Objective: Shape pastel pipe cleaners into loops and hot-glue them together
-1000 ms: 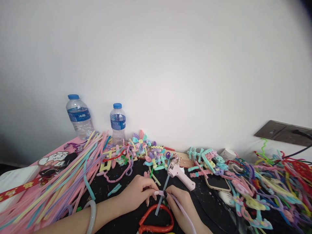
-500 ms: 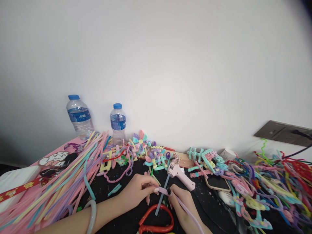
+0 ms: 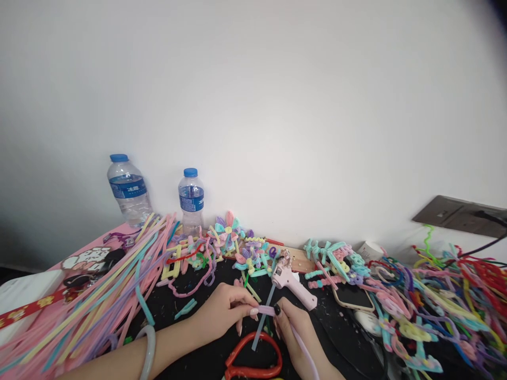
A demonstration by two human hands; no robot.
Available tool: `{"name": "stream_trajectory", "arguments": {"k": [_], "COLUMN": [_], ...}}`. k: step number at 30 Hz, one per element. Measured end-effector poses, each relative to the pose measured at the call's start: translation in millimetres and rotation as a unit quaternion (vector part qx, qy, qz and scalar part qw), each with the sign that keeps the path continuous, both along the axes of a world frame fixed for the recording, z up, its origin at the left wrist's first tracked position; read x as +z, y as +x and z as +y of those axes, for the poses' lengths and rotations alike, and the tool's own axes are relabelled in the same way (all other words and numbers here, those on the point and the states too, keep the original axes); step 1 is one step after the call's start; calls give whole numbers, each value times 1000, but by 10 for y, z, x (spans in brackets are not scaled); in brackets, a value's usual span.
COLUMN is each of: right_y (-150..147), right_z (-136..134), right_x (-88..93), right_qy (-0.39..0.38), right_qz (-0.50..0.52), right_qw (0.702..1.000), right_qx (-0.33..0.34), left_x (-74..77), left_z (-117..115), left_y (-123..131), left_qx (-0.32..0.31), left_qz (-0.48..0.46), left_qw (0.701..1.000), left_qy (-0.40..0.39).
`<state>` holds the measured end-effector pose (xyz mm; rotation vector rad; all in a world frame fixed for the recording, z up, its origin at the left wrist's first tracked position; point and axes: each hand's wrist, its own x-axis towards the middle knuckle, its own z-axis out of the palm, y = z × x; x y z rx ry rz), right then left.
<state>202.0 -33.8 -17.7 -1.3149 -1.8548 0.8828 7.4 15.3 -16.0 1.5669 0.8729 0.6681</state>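
Observation:
A light purple pipe cleaner (image 3: 266,310) is stretched between my two hands. My left hand (image 3: 225,310) pinches its end between thumb and index finger. My right hand (image 3: 293,330) grips it a short way along, and the long tail runs down over that wrist. Just beyond my hands lies a pale pink glue gun (image 3: 293,287), its clear glue stick (image 3: 259,333) passing below the pipe cleaner. Red-handled scissors (image 3: 253,354) rest in front of my hands, their blades out of sight.
Long pastel pipe cleaners (image 3: 103,290) fan out on the left. Two water bottles (image 3: 191,203) stand by the wall. A phone (image 3: 354,297) and a tangle of coloured pipe cleaners (image 3: 447,311) lie to the right. Finished shapes, including a flower (image 3: 228,229), sit at the back.
The held section has shifted slightly right and now looks more level. The pipe cleaner's tail has swung left over my right wrist. Both hands keep their pinch.

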Motion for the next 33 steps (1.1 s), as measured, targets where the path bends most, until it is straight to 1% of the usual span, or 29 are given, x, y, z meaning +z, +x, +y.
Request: {"name": "stream_trajectory", "arguments": {"k": [3,6,10,13,19,24,29,31,33], "right_y": [15,19,2,-6,-26,-68,-62,-51,-40], "right_z": [8,19,14,-19,-103,-81,-37,-39,-48], "right_x": [-4,8,64,120,170,177,158,146,138], "right_qy": [16,26,28,29,27,16,24,21,19], "right_qz": [-4,-20,-40,-34,-10,12,12,-2,-20], "right_qw": [1000,999,999,999,999,999,997,997,997], "right_qx": [6,9,18,19,-24,28,76,81,71], "left_x": [7,22,47,55,40,47,58,63,69], "left_z": [6,7,8,9,11,6,7,3,-3], "left_y": [5,4,2,4,3,-17,-24,-22,-20], "left_qx": [-5,-9,-19,-19,-22,-43,-74,-85,-85], "left_qz": [4,23,42,51,51,46,49,50,50], "left_qw": [1000,999,997,995,994,988,979,977,977], "left_qy": [5,33,68,88,91,138,182,188,188]}}
